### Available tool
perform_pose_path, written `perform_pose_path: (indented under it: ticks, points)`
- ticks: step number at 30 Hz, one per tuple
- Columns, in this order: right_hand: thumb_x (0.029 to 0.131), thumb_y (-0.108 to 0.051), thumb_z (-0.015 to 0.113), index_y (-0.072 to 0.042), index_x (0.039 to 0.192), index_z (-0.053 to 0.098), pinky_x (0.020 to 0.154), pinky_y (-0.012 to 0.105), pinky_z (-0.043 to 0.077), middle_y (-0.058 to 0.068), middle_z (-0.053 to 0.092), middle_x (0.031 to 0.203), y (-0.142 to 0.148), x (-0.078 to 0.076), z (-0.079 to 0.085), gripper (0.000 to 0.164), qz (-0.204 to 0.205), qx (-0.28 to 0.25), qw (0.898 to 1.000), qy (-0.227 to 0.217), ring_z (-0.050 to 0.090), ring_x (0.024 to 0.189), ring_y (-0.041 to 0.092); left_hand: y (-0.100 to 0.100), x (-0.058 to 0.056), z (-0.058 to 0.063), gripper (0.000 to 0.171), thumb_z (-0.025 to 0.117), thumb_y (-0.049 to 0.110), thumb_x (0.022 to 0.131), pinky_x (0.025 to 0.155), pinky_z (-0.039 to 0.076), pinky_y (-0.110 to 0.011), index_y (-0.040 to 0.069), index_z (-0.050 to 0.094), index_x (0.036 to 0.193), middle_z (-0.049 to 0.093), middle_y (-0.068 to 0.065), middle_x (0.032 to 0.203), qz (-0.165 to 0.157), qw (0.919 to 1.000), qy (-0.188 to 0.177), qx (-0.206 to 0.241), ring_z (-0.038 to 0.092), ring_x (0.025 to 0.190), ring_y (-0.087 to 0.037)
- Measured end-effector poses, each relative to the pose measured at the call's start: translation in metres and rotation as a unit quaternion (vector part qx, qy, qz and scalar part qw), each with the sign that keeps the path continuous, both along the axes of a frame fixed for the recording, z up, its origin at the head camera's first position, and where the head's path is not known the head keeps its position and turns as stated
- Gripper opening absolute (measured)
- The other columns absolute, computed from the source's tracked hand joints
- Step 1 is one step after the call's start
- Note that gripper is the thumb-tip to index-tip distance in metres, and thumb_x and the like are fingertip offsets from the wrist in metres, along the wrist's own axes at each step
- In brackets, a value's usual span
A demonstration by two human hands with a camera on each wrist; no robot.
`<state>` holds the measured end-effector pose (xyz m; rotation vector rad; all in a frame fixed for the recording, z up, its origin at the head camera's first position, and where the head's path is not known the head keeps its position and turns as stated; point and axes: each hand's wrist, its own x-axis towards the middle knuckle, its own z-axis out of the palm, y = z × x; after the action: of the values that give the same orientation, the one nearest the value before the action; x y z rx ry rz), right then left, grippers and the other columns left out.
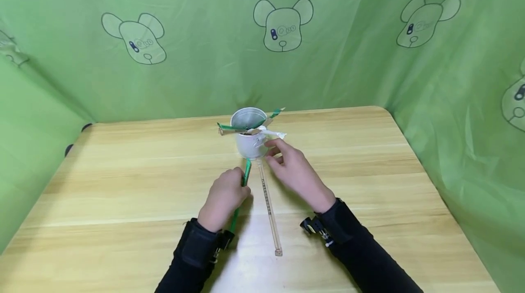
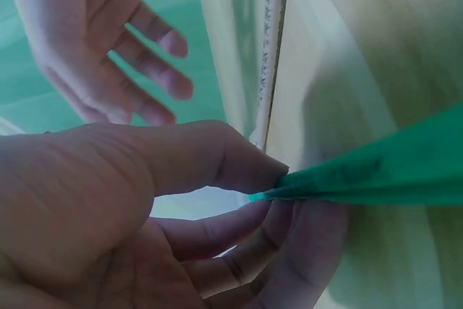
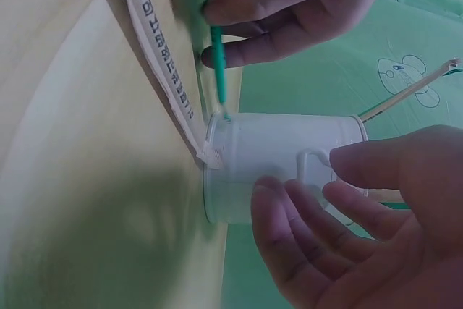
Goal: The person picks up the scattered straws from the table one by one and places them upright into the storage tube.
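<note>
A white metal cup (image 1: 246, 146) stands upright toward the back of the table, a small side handle (image 3: 311, 164) facing my right hand. Several slim wrapped sticks lie across its rim: a green and brown one (image 1: 231, 130) juts left, another (image 1: 276, 113) points up and right, and a white one (image 1: 275, 134) sticks out right. My left hand (image 1: 224, 194) pinches a slim green wrapped stick (image 2: 376, 171) between thumb and fingers, its far end close to the cup's base. Beside the handle, my right hand (image 1: 297, 172) has loosely bent fingers, holding nothing; contact with the cup is unclear.
A pale brown wrapped stick (image 1: 269, 213) with dark print lies lengthwise on the wooden table (image 1: 123, 183), between my hands, one end at the cup's base. Green curtains (image 1: 205, 56) with mouse-like faces hang behind and along both sides.
</note>
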<state>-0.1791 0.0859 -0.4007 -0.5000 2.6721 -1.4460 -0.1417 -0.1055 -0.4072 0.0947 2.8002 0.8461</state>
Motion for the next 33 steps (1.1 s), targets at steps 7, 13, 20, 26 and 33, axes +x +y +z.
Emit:
perform_pose_path:
  ticks: [7, 13, 20, 26, 33]
  points:
    - [0.107, -0.011, 0.062, -0.005, 0.140, 0.062, 0.092, 0.046, 0.059, 0.014, 0.072, 0.120, -0.003, 0.000, 0.000, 0.034, 0.003, 0.006, 1.000, -0.003, 0.073, 0.102, 0.028, -0.011, -0.001, 0.019, 0.019, 0.071, 0.003, 0.096, 0.064, 0.051, -0.037, -0.001, 0.065, 0.114, 0.065, -0.010, 0.093, 0.022, 0.9974, 0.032, 0.061, 0.061, 0.076, -0.024]
    - [0.107, -0.012, 0.062, -0.004, 0.141, 0.062, 0.091, 0.044, 0.059, 0.014, 0.072, 0.119, -0.004, -0.001, -0.001, 0.034, 0.005, 0.009, 1.000, -0.003, 0.073, 0.101, 0.028, -0.020, -0.003, 0.039, 0.023, 0.069, -0.003, 0.094, 0.073, 0.059, -0.040, -0.002, 0.064, 0.116, 0.068, -0.013, 0.103, 0.032, 0.9706, 0.177, 0.160, 0.067, 0.087, -0.028]
    - [0.108, -0.012, 0.061, -0.002, 0.141, 0.061, 0.091, 0.042, 0.059, 0.013, 0.072, 0.117, -0.006, 0.000, -0.004, 0.035, 0.019, 0.030, 0.999, 0.006, 0.072, 0.101, 0.026, -0.019, -0.005, 0.046, 0.020, 0.073, -0.001, 0.098, 0.075, 0.063, -0.029, -0.003, 0.066, 0.118, 0.067, -0.011, 0.108, 0.052, 0.8793, 0.387, 0.272, 0.070, 0.100, -0.022]
    - [0.108, -0.012, 0.061, 0.000, 0.139, 0.062, 0.092, 0.041, 0.059, 0.012, 0.072, 0.117, -0.007, 0.002, -0.006, 0.033, 0.035, 0.029, 0.999, 0.005, 0.071, 0.103, 0.026, -0.016, -0.007, 0.046, 0.017, 0.072, -0.001, 0.100, 0.078, 0.063, -0.030, -0.007, 0.067, 0.115, 0.065, -0.015, 0.109, 0.070, 0.7893, 0.511, 0.333, 0.070, 0.105, -0.024]
    - [0.108, -0.011, 0.062, -0.002, 0.137, 0.064, 0.091, 0.042, 0.058, 0.010, 0.072, 0.115, -0.007, 0.004, -0.007, 0.030, 0.042, 0.022, 0.999, 0.004, 0.071, 0.102, 0.025, -0.011, -0.009, 0.046, 0.019, 0.072, -0.013, 0.095, 0.079, 0.064, -0.037, -0.013, 0.065, 0.112, 0.061, -0.022, 0.105, 0.056, 0.7234, 0.564, 0.395, 0.070, 0.104, -0.036]
